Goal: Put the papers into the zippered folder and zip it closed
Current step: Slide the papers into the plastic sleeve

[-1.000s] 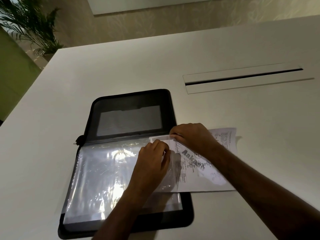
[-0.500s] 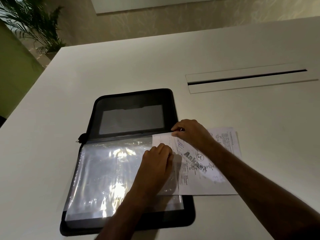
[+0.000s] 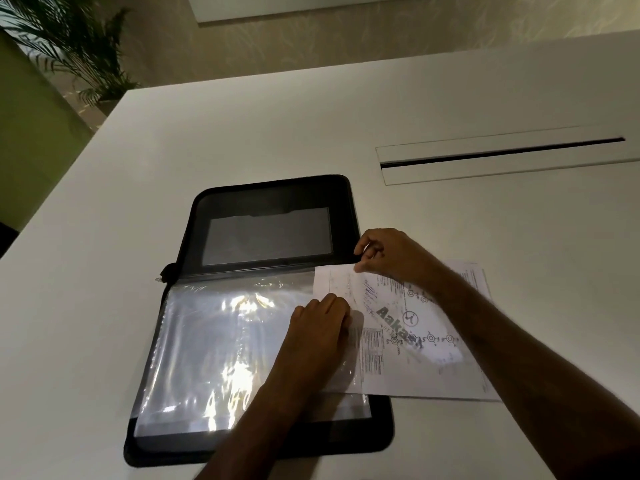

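The black zippered folder (image 3: 270, 202) lies open on the white table (image 3: 242, 133), its clear plastic sleeves (image 3: 214, 344) facing up. The printed white papers (image 3: 415, 341) lie half over the folder's right edge, half on the table. The left hand (image 3: 318, 327) presses on the sleeve with fingers curled. The right hand (image 3: 391, 254) pinches the papers' top corner

Printed papers (image 3: 415, 327) overlap open black zippered folder (image 3: 270, 202).
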The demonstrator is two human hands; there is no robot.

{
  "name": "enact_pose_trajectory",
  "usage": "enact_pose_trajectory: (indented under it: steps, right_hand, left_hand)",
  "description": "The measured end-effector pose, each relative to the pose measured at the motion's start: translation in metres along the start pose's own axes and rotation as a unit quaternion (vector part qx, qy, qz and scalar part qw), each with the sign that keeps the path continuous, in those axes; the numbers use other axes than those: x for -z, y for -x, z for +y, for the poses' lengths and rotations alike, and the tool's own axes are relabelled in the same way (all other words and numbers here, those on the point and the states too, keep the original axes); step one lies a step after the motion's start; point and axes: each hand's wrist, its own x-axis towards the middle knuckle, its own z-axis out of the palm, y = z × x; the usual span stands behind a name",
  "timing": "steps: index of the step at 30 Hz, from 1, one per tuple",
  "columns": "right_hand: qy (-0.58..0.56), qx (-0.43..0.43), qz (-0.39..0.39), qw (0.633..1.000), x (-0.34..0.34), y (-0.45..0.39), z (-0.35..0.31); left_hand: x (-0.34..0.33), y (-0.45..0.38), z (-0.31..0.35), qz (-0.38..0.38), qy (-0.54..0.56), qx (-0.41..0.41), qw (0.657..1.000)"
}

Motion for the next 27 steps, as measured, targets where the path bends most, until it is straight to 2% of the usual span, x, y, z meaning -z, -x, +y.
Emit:
enact_pose_trajectory:
  steps: [12,17,22,27]
  right_hand:
    - [0.029,0.023,0.009,0.999,-0.002,0.000,-0.002]
    - [0.079,-0.023,0.004,0.997,0.020,0.019,0.020]
    - [0.091,-0.066,0.063,0.992,0.039,0.044,0.045]
    - [0.057,-0.119,0.099,0.986,0.054,0.062,0.061]
  left_hand:
    - [-0.002,0.005,-0.001,-0.039,0.008,0.003,0.999]
    - [-0.006,0.015,-0.001,-0.035,-0.027,-0.003,0.999]
    - [-0.002,0.016,0.003,-0.014,-0.049,-0.008,0.999]
    - [-0.004,0.017,-0.003,-0.077,-0.085,0.010,0.993]
